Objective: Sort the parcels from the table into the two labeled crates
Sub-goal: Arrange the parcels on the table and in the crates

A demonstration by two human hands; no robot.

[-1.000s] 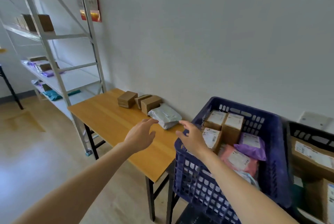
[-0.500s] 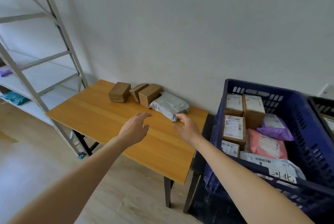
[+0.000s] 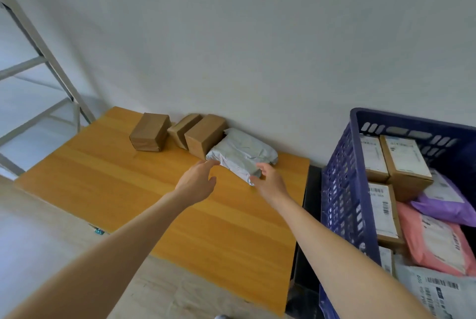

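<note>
A grey plastic mailer bag lies at the back right of the wooden table, against the wall. My left hand reaches out flat, fingertips touching the bag's near left corner. My right hand is at the bag's near right corner, fingers starting to curl on its edge. Three brown cardboard boxes line the wall to the left: one box apart, a thin box and a bigger box beside the bag. The blue crate at the right holds several labeled parcels.
A grey metal shelf rack stands at the left, behind the table's far corner. A dark gap separates the table from the blue crate. The white wall runs along the table's back edge.
The view has moved closer to the table and down. Both hands have advanced from the middle of the table to the grey bag and now touch its near corners.
</note>
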